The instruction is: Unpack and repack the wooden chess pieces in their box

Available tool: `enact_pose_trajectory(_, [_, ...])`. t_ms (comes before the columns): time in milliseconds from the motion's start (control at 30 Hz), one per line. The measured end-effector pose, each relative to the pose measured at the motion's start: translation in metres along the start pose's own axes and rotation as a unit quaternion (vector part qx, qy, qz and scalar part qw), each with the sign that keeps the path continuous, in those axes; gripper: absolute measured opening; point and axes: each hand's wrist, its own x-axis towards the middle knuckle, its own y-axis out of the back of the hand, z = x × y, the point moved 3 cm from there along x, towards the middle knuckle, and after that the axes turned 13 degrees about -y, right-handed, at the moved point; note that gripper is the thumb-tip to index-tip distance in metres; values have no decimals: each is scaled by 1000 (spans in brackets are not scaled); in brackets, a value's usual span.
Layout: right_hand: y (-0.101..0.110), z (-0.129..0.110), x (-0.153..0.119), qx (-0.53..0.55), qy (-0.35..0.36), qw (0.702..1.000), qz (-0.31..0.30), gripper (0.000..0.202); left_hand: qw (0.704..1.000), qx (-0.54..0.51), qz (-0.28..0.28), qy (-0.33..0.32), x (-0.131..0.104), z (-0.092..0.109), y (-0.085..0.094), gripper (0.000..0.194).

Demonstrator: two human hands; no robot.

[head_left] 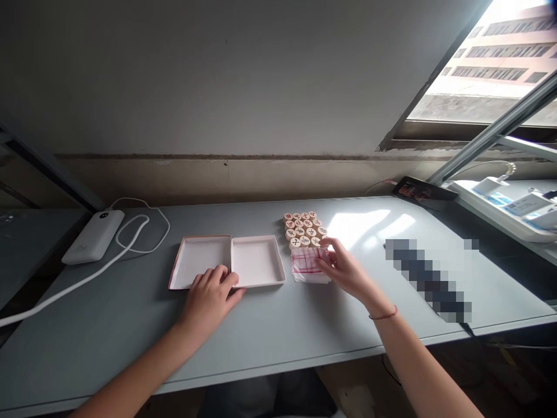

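Observation:
Two shallow white cardboard box halves stand side by side on the desk, the left half (pixel 204 255) with a reddish outer edge and the right half (pixel 259 261). My left hand (pixel 211 293) is closed over their near walls where they meet, fingers inside and thumb in front. Round wooden Chinese chess pieces (pixel 300 232) with red and dark characters sit packed in a block of rows. Just in front lies a folded plastic sheet with red lines (pixel 307 264). At its right side, my right hand (pixel 342 270) has index finger and thumb apart, fingertip by the nearest corner piece, thumb over the sheet.
A white power bank (pixel 93 238) with a white cable (pixel 143 223) lies on the left of the grey desk (pixel 261 325). A phone (pixel 422 190) leans at the back right, near a white power strip (pixel 500 209) with plugs. A blurred-out dark object (pixel 430 281) lies on the right.

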Motion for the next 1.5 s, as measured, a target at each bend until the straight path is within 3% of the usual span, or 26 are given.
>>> enact_pose_trajectory(100, [-2,15,-1,-47,-28,998,19,33,1000,8,-6,3,10,-3,-2,13])
enact_pose_trajectory(300, [0,20,3,-70,-56,995,41,39,1000,10,14,-7,32,-7,-7,13])
enact_pose_trajectory(433, [10,23,-1,-111,-63,989,75,41,994,62,82,-32,35,-3,-1,14])
enact_pose_trajectory(533, [15,9,-10,-160,-5,970,181,38,975,116,171,-79,31,11,11,22])
enact_pose_trajectory(600, [5,-11,-17,-173,82,961,201,25,966,89,180,-161,28,24,13,15])
enact_pose_trajectory(667, [-17,-34,-24,-184,194,952,151,13,963,45,156,-215,26,34,7,19])
enact_pose_trajectory(767, [-62,-61,-31,-239,334,909,74,22,974,-2,119,-193,27,35,-9,24])
enact_pose_trajectory(833, [-87,-68,-31,-256,373,891,32,25,980,-33,100,-170,27,31,-18,23])
enact_pose_trajectory(900, [-101,-68,-28,-254,363,897,-1,26,982,-60,88,-157,26,26,-23,23])
enact_pose_trajectory(1000, [-105,-65,-24,-236,329,913,-48,28,981,-87,83,-152,26,23,-23,25])
enact_pose_trajectory(1200, [-92,-67,-21,-212,322,914,-125,20,980,-126,55,-146,30,22,-17,25])
enact_pose_trajectory(1500, [-89,-66,-20,-181,334,915,-138,20,983,-142,6,-117,31,20,-18,20])
